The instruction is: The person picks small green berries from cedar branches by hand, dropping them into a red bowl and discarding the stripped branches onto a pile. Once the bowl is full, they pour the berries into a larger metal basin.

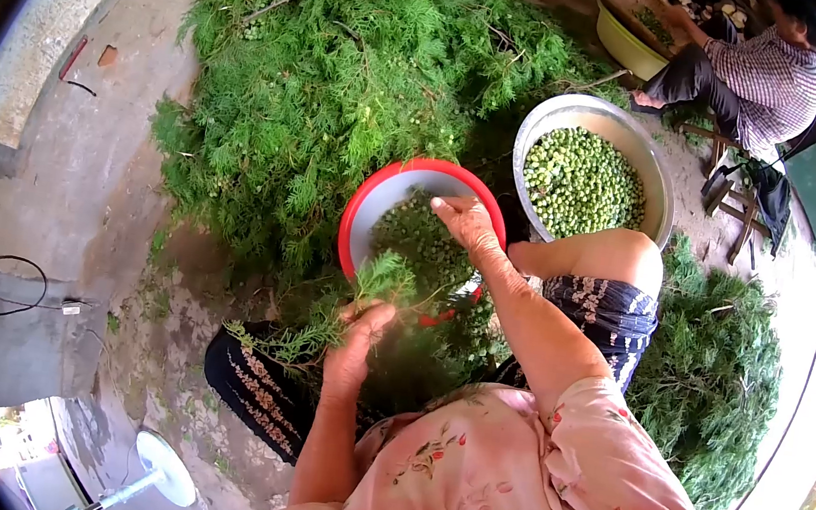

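Note:
My left hand [360, 335] is closed around a leafy evergreen sprig [385, 281] in front of my lap. The sprig's feathery tips reach over the near rim of a red-rimmed basin [358, 204]. My right hand [465, 223] is above the right part of this basin, its fingers curled together; whatever may be between them is too small to make out. Small green cones and leaf bits [411, 230] lie inside the basin. Beyond my right knee, a large metal basin [661, 173] holds many round green cones [583, 179].
A big heap of cut evergreen branches [316, 93] spreads beyond the basins. Another pile [706, 380] lies to my right. At the upper right a person [765, 79] sits by a yellow basin [625, 43], near a wooden stool [736, 207]. A white fan [164, 469] stands lower left.

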Action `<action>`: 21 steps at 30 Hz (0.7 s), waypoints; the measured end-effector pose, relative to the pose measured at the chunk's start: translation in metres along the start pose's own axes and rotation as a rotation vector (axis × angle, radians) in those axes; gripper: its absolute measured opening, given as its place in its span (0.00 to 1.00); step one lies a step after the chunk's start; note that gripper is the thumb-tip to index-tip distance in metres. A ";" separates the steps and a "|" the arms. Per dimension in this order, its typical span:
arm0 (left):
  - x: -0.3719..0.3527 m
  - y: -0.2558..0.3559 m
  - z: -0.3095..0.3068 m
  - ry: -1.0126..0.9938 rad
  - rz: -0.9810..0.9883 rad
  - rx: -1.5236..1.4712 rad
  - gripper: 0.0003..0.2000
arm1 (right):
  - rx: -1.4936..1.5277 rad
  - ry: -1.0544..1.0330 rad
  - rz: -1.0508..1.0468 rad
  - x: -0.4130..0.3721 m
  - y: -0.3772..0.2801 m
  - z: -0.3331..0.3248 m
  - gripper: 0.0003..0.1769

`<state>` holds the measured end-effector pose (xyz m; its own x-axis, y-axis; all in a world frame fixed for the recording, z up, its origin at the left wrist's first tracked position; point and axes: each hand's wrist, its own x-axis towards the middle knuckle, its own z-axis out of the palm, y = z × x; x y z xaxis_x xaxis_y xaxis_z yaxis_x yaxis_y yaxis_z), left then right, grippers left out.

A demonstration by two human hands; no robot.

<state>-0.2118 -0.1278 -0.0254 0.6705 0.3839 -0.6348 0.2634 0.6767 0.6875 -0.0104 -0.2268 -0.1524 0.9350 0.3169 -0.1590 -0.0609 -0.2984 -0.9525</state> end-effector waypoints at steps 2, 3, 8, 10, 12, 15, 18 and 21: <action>-0.005 -0.001 0.004 0.061 0.054 0.176 0.10 | -0.346 0.030 -0.248 0.000 0.002 0.003 0.15; 0.001 -0.006 -0.001 0.041 0.078 0.185 0.10 | -0.298 -0.031 -0.243 -0.002 -0.002 0.001 0.16; 0.016 -0.010 -0.006 -0.059 0.076 0.186 0.08 | 0.015 -0.363 -0.103 -0.019 -0.030 -0.002 0.28; 0.019 -0.007 -0.001 -0.064 0.044 0.182 0.07 | 0.368 -0.632 0.134 -0.036 -0.048 -0.002 0.33; 0.025 -0.010 0.000 -0.050 0.069 0.205 0.06 | 0.210 -0.696 0.057 -0.047 -0.053 0.001 0.42; 0.035 -0.012 -0.008 -0.119 0.048 0.251 0.05 | 0.172 -0.756 0.117 -0.057 -0.052 0.003 0.41; 0.034 -0.012 0.001 -0.150 0.079 0.300 0.03 | 0.070 -0.833 -0.014 -0.065 -0.063 -0.004 0.35; 0.042 -0.026 -0.001 -0.129 0.138 0.353 0.04 | -0.048 -0.617 -0.164 -0.075 -0.049 0.009 0.19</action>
<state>-0.1906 -0.1286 -0.0702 0.7919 0.3588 -0.4942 0.3721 0.3581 0.8563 -0.0805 -0.2274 -0.0961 0.5572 0.8175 -0.1456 0.0951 -0.2370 -0.9668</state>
